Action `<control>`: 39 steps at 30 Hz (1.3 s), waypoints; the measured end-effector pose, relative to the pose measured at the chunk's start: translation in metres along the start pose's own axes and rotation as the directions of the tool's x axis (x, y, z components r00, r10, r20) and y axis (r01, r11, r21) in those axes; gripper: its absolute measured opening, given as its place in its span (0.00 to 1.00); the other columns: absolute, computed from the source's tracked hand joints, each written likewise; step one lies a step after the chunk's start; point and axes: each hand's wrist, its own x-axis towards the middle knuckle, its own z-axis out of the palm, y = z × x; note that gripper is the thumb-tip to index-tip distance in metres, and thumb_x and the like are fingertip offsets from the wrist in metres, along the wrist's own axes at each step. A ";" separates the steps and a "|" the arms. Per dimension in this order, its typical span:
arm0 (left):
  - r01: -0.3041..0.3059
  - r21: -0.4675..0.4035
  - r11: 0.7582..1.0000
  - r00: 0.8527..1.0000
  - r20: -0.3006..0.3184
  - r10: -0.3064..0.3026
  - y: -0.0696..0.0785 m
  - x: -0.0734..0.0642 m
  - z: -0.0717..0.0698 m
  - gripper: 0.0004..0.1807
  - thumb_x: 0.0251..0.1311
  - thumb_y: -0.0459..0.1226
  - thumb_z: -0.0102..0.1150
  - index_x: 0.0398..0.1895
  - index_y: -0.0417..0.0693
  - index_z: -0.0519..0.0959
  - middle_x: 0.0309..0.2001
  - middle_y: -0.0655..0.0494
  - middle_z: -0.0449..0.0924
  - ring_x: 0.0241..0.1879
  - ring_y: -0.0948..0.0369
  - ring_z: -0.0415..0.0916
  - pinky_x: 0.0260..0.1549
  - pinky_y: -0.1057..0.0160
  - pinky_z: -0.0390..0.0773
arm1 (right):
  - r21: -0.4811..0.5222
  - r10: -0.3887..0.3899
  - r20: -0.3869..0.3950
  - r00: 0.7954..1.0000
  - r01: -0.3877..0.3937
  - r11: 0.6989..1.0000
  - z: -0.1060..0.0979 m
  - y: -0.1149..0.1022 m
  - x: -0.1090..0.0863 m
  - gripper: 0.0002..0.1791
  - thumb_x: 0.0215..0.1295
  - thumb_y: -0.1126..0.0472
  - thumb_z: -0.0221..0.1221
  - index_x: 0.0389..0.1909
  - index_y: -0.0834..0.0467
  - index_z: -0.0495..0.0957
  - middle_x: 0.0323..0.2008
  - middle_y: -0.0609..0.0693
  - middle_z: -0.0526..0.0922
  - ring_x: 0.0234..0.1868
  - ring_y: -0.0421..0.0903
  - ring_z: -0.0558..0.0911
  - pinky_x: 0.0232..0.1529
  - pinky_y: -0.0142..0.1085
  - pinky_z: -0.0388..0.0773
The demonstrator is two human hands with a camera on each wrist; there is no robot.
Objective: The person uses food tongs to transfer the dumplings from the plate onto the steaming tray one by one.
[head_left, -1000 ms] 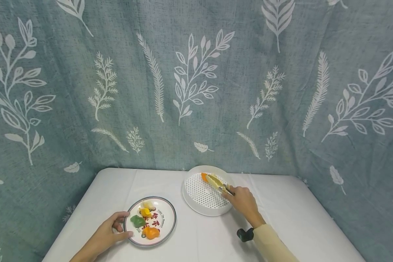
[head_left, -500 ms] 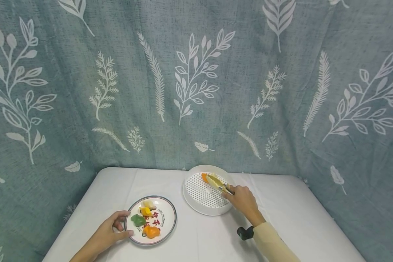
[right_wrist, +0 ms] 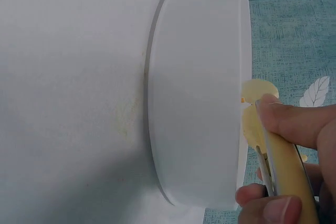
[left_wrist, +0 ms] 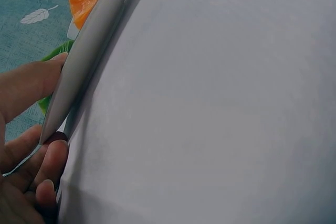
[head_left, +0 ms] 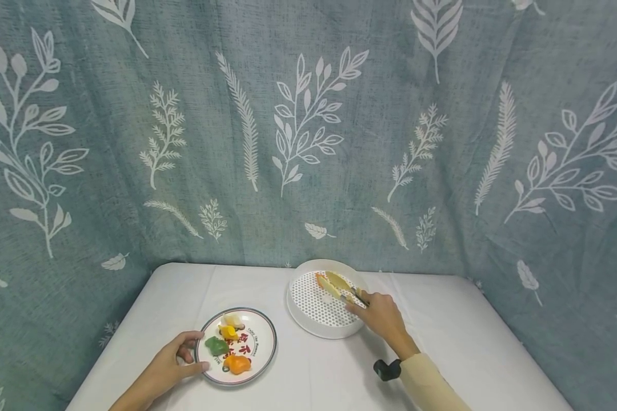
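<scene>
My left hand (head_left: 167, 365) pinches the left rim of a round white plate (head_left: 262, 365) with a dark-edged rim and red lettering. On the plate sit an orange pepper-like piece (head_left: 237, 364), a green piece (head_left: 217, 346), a yellow piece (head_left: 228, 332) and a pale piece (head_left: 233, 321). My right hand (head_left: 383, 319) grips food tongs (right_wrist: 286, 171) with yellow tips, reaching over the far wall of a white steamer basket (right_wrist: 197, 93) with a perforated floor. The tong tips stand apart inside it; a small orange piece (head_left: 320, 279) shows beside them, mostly hidden.
Plate and basket stand on a white-covered table (head_left: 298, 377), the basket at the back near a green leaf-patterned curtain (head_left: 267, 228). A dark device (head_left: 387, 370) is strapped at my right wrist.
The tongs' tips have spread apart, from close together around the orange piece. Less of that piece now shows. My left hand and the plate stay put.
</scene>
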 end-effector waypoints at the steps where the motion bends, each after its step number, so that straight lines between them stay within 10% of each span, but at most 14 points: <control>1: 0.000 0.002 1.000 1.000 0.000 0.000 0.000 0.000 0.000 0.48 0.39 0.49 0.85 0.66 0.44 0.74 0.41 0.53 0.74 0.38 0.56 0.68 0.35 0.61 0.68 | 0.003 -0.005 -0.007 1.000 0.005 1.000 0.000 0.000 -0.001 0.36 0.62 0.41 0.70 0.58 0.67 0.82 0.46 0.62 0.87 0.31 0.47 0.76 0.32 0.41 0.73; 12: 0.009 -0.001 1.000 1.000 0.007 -0.009 0.001 0.000 0.000 0.48 0.39 0.49 0.85 0.66 0.44 0.74 0.40 0.53 0.74 0.38 0.56 0.67 0.35 0.60 0.68 | 0.073 -0.050 -0.044 0.998 0.053 0.996 -0.005 -0.011 -0.015 0.36 0.61 0.40 0.71 0.59 0.65 0.82 0.48 0.62 0.87 0.30 0.44 0.73 0.28 0.37 0.67; 21: 0.007 -0.003 1.000 1.000 0.011 -0.007 0.002 -0.002 -0.003 0.48 0.40 0.48 0.85 0.66 0.43 0.73 0.41 0.53 0.74 0.38 0.56 0.67 0.34 0.62 0.68 | 0.124 -0.112 -0.049 0.993 0.117 0.985 -0.004 -0.030 -0.029 0.35 0.59 0.41 0.72 0.58 0.64 0.83 0.17 0.44 0.64 0.20 0.40 0.60 0.22 0.34 0.59; 39: -0.008 -0.007 1.000 1.000 0.020 0.009 0.001 0.000 -0.001 0.49 0.39 0.49 0.85 0.66 0.43 0.73 0.43 0.53 0.75 0.38 0.56 0.67 0.33 0.63 0.68 | 0.179 -0.226 -0.040 0.973 0.230 0.957 0.002 -0.056 -0.061 0.35 0.56 0.39 0.73 0.53 0.63 0.86 0.13 0.37 0.62 0.18 0.33 0.60 0.20 0.30 0.61</control>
